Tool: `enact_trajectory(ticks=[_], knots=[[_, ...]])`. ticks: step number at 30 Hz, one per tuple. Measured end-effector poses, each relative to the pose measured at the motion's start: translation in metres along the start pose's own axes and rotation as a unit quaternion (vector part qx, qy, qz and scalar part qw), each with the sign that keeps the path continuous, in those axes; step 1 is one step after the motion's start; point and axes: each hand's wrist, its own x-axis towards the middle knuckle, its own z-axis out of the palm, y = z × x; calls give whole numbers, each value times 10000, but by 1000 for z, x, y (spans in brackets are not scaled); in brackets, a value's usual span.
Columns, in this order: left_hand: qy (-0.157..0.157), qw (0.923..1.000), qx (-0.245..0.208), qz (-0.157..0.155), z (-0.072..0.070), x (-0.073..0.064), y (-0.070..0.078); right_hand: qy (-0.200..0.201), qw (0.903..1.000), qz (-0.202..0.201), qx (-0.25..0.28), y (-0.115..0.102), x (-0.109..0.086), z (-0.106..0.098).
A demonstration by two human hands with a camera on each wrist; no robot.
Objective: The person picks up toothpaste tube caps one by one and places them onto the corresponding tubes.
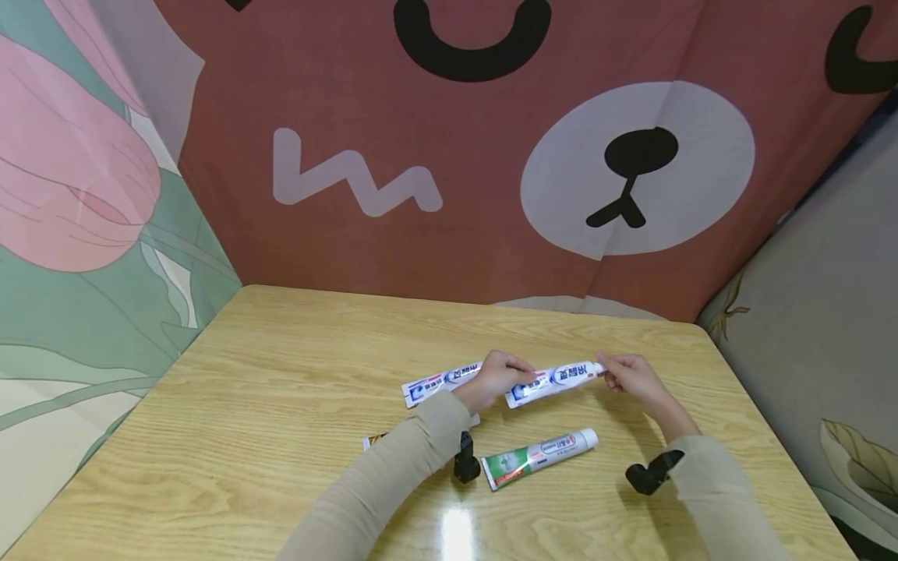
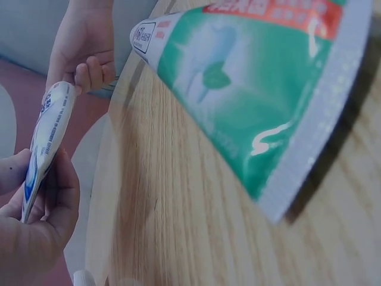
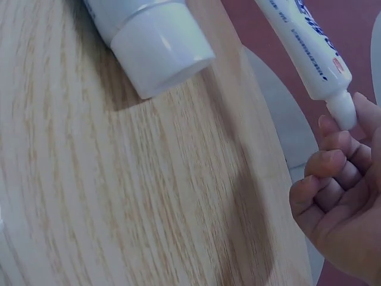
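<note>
A white-and-blue toothpaste tube (image 1: 564, 378) is held up off the table between both hands. My left hand (image 1: 494, 380) pinches its flat crimped half between thumb and fingers, also seen in the left wrist view. At the other end, my right hand (image 1: 634, 379) pinches the small white cap (image 3: 342, 111) between thumb and index finger, the other fingers curled. Just left of my left hand lies a similar white-and-blue tube (image 1: 438, 384), its right end hidden by that hand. Nearer to me is a green-and-white toothpaste tube (image 1: 540, 458), lying flat with its cap to the right.
Another tube (image 1: 372, 442) lies mostly hidden beneath my left forearm. Black wrist-camera mounts (image 1: 466, 460) hang under both sleeves. The wooden table (image 1: 245, 405) ends at a brown curtain (image 1: 421, 257) with a cartoon face.
</note>
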Motion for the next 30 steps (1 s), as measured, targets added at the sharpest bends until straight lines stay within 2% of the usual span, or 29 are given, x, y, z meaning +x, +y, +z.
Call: enact_trajectory(ticks=[2, 4, 8, 11, 14, 18, 22, 26, 30], knots=[[47, 10000, -25, 8, 0, 0, 1, 17, 10000, -44, 34, 0, 0, 0], [113, 9999, -27, 0, 0, -1, 2, -97, 9991, -238, 347, 4, 2, -2], [229, 9997, -59, -35, 0, -2, 2, -351, 9910, -701, 1083, 14, 5, -6], [223, 9997, -83, -50, -1, -2, 1, -371, 9875, -913, 1232, 14, 2, -5], [152, 9998, -82, -36, -1, -2, 1, -216, 9932, -830, 789, 7, 0, -3], [98, 9999, -92, 3, -1, -1, 0, 70, 9993, -276, 248, 4, 1, 0], [161, 9998, -87, 38, 0, -1, 1, -54, 9985, -133, 530, 8, 3, -1], [203, 9998, -55, 22, 0, -1, 1, -237, 9954, -314, 871, 10, 3, -4], [172, 9999, 13, -8, -1, -1, 0, -128, 9974, -283, 658, 7, 1, -2]])
